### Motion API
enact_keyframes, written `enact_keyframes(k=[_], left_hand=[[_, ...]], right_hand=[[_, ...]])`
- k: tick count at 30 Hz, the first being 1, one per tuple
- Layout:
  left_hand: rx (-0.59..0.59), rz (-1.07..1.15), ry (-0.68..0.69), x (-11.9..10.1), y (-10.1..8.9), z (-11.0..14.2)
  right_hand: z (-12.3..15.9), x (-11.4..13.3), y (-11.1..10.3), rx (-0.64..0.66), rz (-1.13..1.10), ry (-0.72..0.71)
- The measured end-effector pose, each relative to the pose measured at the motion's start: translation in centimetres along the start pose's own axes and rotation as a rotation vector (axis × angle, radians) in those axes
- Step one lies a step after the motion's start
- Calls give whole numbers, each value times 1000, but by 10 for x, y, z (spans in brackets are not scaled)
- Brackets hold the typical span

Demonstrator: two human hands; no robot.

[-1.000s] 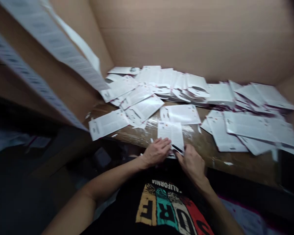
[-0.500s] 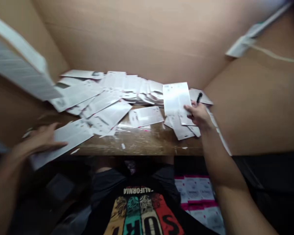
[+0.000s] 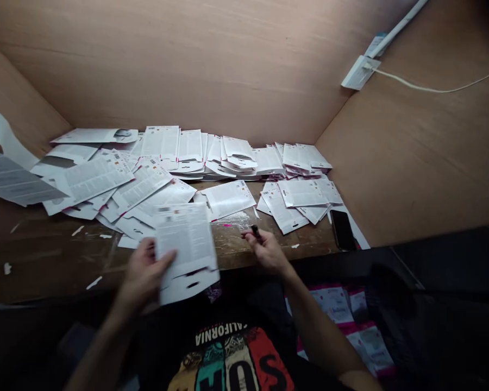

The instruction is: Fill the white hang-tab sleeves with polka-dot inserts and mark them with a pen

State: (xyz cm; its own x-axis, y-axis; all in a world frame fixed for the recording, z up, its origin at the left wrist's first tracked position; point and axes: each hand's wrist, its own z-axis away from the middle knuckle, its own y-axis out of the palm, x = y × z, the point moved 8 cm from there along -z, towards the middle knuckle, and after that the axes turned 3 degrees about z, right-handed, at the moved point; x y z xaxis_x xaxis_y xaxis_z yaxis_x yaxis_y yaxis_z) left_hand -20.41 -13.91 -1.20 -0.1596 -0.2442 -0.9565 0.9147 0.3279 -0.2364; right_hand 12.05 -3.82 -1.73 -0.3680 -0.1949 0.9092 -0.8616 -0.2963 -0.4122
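The left hand is partly closed and has hold of 1 white printed card, which it lifts just above the front edge of the tabletop. Its thumb lies on the face of the card, and the other fingers are hidden behind the paper. The card has a lower flap with a small slot, and it looks a little blurred. The right hand is apart from the card, near the same edge. It is half open, and its fingertips pinch a black pen.

Behind the hands, many more cards lie on the tabletop in loose, overlapping groups, and they reach to the foot of the plywood wall. I cannot count them, and I see no squared stack among them, so a large number of cards remains spread out on the tabletop. Only 1 card is in the hands at this moment. Below the tabletop, other cards with pink edges lie to the right of the black T-shirt. A black phone rests on a white sheet near the right wall, and a long printed sheet comes into view at the left side.
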Motion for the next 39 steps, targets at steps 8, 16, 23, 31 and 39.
enact_keyframes(k=[8,16,23,31,39], left_hand=[[-34,-892,576,-33,112,7],[432,-809,974,-26,82,3],[614,-940,971,-11,172,-3],[542,-904,905,-7,176,0],[513,-988,906,-5,178,-1]], right_hand=[[8,-13,-11,-53,208,-11],[27,-29,-18,-214,-429,311],[26,-43,9,-1,-262,357],[32,-66,2,-79,-238,432],[34,-72,-2,-129,-256,470]])
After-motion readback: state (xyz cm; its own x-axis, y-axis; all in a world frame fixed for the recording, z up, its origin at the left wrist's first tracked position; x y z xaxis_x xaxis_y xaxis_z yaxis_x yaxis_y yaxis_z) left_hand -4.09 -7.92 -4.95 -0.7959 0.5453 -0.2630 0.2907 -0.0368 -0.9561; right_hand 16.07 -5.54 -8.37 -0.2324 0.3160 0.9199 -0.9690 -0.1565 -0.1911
